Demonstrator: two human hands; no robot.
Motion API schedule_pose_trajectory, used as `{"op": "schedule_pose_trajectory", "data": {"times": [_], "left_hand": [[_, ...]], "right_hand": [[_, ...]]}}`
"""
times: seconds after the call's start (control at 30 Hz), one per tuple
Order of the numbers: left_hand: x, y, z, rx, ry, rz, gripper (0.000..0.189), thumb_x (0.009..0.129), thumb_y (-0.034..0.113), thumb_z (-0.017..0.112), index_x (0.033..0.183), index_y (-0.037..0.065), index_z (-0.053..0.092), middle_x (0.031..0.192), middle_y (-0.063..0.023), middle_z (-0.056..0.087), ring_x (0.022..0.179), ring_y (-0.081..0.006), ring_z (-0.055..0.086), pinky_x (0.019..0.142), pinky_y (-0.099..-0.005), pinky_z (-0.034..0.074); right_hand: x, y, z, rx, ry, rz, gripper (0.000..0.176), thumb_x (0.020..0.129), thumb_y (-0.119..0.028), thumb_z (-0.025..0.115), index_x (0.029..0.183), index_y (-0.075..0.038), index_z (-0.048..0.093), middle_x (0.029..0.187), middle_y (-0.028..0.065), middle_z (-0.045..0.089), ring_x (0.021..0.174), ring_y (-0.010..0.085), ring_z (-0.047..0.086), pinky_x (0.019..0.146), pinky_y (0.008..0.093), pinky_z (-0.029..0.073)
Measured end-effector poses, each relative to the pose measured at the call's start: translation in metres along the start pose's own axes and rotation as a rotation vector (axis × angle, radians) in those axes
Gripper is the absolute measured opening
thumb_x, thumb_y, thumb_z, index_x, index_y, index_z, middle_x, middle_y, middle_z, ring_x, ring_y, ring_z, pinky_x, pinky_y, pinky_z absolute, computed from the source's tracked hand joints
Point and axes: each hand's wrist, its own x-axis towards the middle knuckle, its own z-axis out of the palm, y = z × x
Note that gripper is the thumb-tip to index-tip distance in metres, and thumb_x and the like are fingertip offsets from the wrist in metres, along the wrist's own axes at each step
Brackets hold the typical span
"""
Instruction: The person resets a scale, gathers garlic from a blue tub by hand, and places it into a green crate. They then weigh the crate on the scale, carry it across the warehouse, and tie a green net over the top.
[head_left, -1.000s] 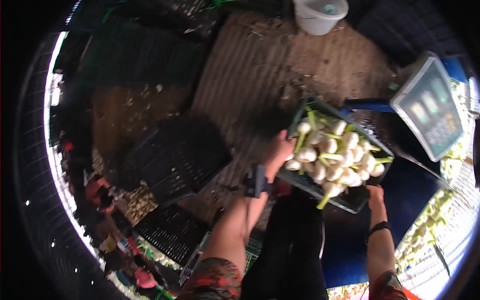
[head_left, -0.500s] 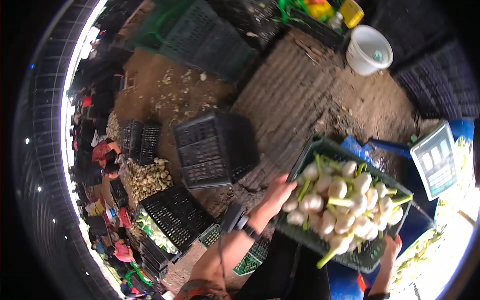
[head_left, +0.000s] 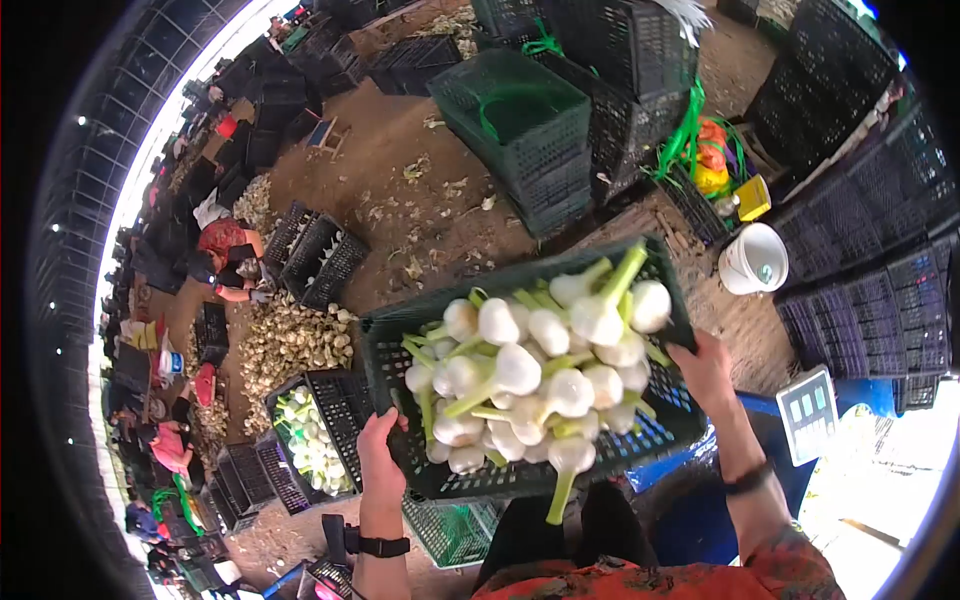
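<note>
A dark green crate full of white garlic bulbs with green stems hangs in front of my body, held level between both hands. My left hand grips its left end, with fingers wrapped around the rim. At the right end, my right hand is closed on the crate's edge. One bulb's stem sticks out over the near rim.
A digital scale is at the right, below a white bucket. Stacked green crates are ahead. On the left are a garlic pile, a crate of garlic and people working low down.
The view has turned. The held crate has moved left and come closer, away from the scale, and both my hands have stayed on it.
</note>
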Motion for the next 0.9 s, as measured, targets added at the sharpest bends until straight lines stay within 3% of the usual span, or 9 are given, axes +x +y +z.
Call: {"op": "schedule_pose_trajectory", "data": {"times": [0.07,0.27,0.33,0.57,0.67,0.73,0.77,0.83,0.9], "left_hand": [[0.038,-0.006,-0.021,-0.062,0.016,-0.004,0.012,0.087,0.015,0.06,0.09,0.004,0.061,0.079,0.0003,0.057,0.075,-0.0101,0.051,0.071,-0.0249,0.04],[0.154,-0.082,-0.059,0.042,0.249,-0.001,0.015,0.087,0.018,0.061,0.092,0.004,0.06,0.077,0.001,0.056,0.071,-0.0097,0.048,0.069,-0.026,0.039],[0.161,-0.087,-0.052,0.115,0.463,-0.036,0.023,0.09,0.022,0.06,0.094,0.0,0.059,0.081,-0.0011,0.059,0.073,-0.0116,0.053,0.069,-0.0289,0.042],[0.16,-0.104,-0.053,0.177,0.492,-0.023,0.03,0.094,0.028,0.054,0.099,-0.001,0.058,0.081,-0.0056,0.061,0.077,-0.0166,0.055,0.075,-0.0307,0.042],[0.15,-0.092,-0.045,0.321,0.482,-0.099,0.03,0.092,0.026,0.056,0.106,0.0,0.058,0.094,-0.0107,0.06,0.091,-0.0219,0.056,0.082,-0.0321,0.042],[0.155,-0.093,-0.039,0.715,0.798,0.249,0.032,0.087,0.022,0.06,0.112,0.001,0.057,0.112,-0.0174,0.057,0.108,-0.0315,0.049,0.09,-0.0406,0.04],[0.153,-0.069,-0.031,0.709,0.815,0.255,0.032,0.087,0.022,0.06,0.112,0.001,0.057,0.112,-0.0174,0.057,0.108,-0.0315,0.049,0.09,-0.0406,0.04],[0.153,-0.001,-0.005,0.605,0.604,0.582,0.037,0.082,0.016,0.066,0.115,0.002,0.055,0.123,-0.0176,0.049,0.118,-0.033,0.038,0.098,-0.0417,0.034],[0.182,0.021,0.023,0.74,0.359,0.71,0.039,0.079,0.018,0.07,0.113,0.004,0.057,0.114,-0.0146,0.054,0.113,-0.0319,0.044,0.096,-0.0426,0.037]], "right_hand": [[0.046,-0.045,0.04,-0.075,-0.015,-0.073,0.027,0.075,-0.024,0.066,0.087,-0.001,0.066,0.075,0.0179,0.064,0.072,0.0299,0.064,0.067,0.0384,0.048],[0.177,-0.041,0.187,-0.216,-0.071,-0.198,0.032,0.078,-0.031,0.064,0.089,-0.001,0.064,0.082,0.0226,0.065,0.085,0.0404,0.062,0.074,0.046,0.048],[0.184,-0.08,0.193,-0.275,-0.107,-0.172,0.033,0.08,-0.031,0.063,0.092,0.0,0.063,0.085,0.0235,0.064,0.087,0.0422,0.061,0.076,0.0471,0.048],[0.17,-0.104,0.194,-0.587,-0.153,-0.071,0.039,0.089,-0.029,0.054,0.115,-0.001,0.049,0.102,0.0268,0.061,0.098,0.0452,0.056,0.081,0.0519,0.045],[0.172,-0.107,0.191,-0.627,-0.182,-0.044,0.042,0.091,-0.029,0.052,0.121,-0.001,0.046,0.108,0.0277,0.059,0.102,0.0444,0.056,0.084,0.0512,0.044],[0.173,-0.111,0.193,-0.57,-0.159,-0.15,0.046,0.093,-0.03,0.051,0.128,-0.001,0.043,0.114,0.0283,0.057,0.103,0.0451,0.055,0.087,0.0504,0.044],[0.177,-0.087,0.195,-0.58,-0.189,-0.111,0.052,0.093,-0.029,0.051,0.133,0.0,0.038,0.116,0.0299,0.056,0.104,0.0462,0.055,0.088,0.05,0.043],[0.175,-0.09,0.195,-0.571,-0.205,-0.114,0.055,0.093,-0.031,0.051,0.134,0.002,0.036,0.116,0.0296,0.056,0.106,0.0457,0.054,0.087,0.0501,0.044],[0.171,-0.097,0.189,-0.564,-0.226,-0.114,0.058,0.093,-0.032,0.051,0.136,0.004,0.033,0.117,0.0293,0.056,0.107,0.0452,0.054,0.086,0.0502,0.045]]}}
